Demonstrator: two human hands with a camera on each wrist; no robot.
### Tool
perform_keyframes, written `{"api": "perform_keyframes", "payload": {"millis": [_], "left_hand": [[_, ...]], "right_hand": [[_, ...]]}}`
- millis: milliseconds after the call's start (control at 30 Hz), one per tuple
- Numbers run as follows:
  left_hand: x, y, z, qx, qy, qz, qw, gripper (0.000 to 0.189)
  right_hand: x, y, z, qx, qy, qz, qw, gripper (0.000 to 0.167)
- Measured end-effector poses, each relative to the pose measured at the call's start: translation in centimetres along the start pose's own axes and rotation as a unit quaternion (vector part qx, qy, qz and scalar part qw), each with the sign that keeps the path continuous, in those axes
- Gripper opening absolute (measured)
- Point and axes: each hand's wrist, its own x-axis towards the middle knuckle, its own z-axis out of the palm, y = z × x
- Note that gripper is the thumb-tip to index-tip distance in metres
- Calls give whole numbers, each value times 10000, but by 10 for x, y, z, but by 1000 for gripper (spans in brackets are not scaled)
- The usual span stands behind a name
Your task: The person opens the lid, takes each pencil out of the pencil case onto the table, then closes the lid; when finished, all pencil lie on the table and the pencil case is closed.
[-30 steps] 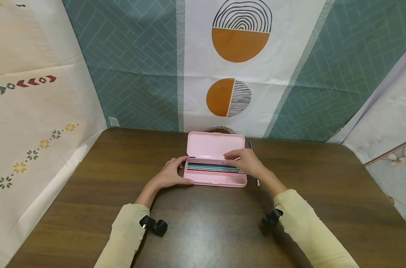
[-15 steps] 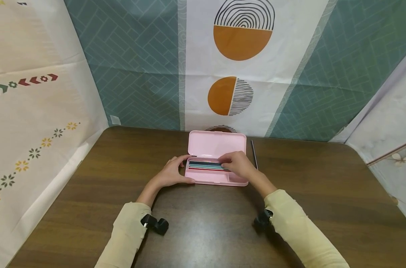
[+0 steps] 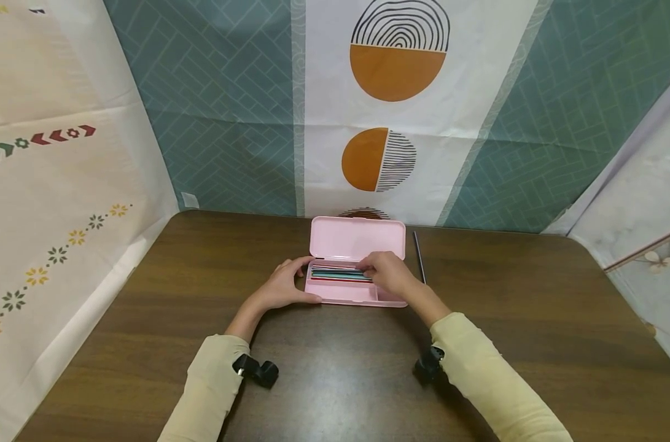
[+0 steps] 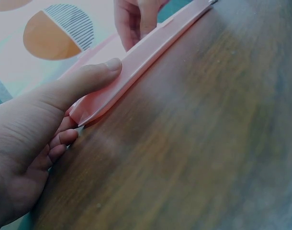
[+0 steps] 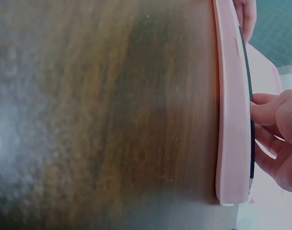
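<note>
A pink pencil case (image 3: 340, 294) lies with its lid (image 3: 357, 237) raised at the back. Several coloured pencils (image 3: 337, 275) lie lengthwise in its rear compartment. My left hand (image 3: 282, 288) grips the case's left end, thumb on the front wall and fingers behind, as the left wrist view also shows. Over the right half of the case, my right hand (image 3: 392, 275) reaches down to the pencils. In the right wrist view, its thumb and fingers pinch a dark pencil (image 5: 252, 148) along the case rim. The hand hides the pencils' right ends in the head view.
Another dark pencil (image 3: 419, 258) lies on the brown wooden table (image 3: 323, 374), right of the case; my right wrist covers its near end. Patterned cloth (image 3: 229, 123) hangs right behind the table's back edge.
My right hand has moved left along the pencils and lowered its fingertips among them, uncovering more of the loose pencil's far part. My left hand stays on the case's left end.
</note>
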Motion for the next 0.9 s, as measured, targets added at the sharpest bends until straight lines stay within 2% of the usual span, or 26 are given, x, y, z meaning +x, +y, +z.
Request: {"api": "perform_keyframes", "payload": {"millis": [300, 433, 600, 900], "left_hand": [[0, 0, 0, 13, -19, -1, 10000, 92], [0, -1, 0, 34, -12, 11, 10000, 93], [1, -1, -1, 91, -6, -12, 10000, 95], [2, -1, 0, 162, -2, -28, 9999, 94]], "right_hand": [[-1, -4, 2, -623, 132, -243, 9977, 21], [-1, -6, 1, -818, 475, -339, 9949, 18], [-3, -7, -4, -816, 881, -443, 9918, 16], [-7, -7, -8, -676, 958, -222, 9929, 16]]}}
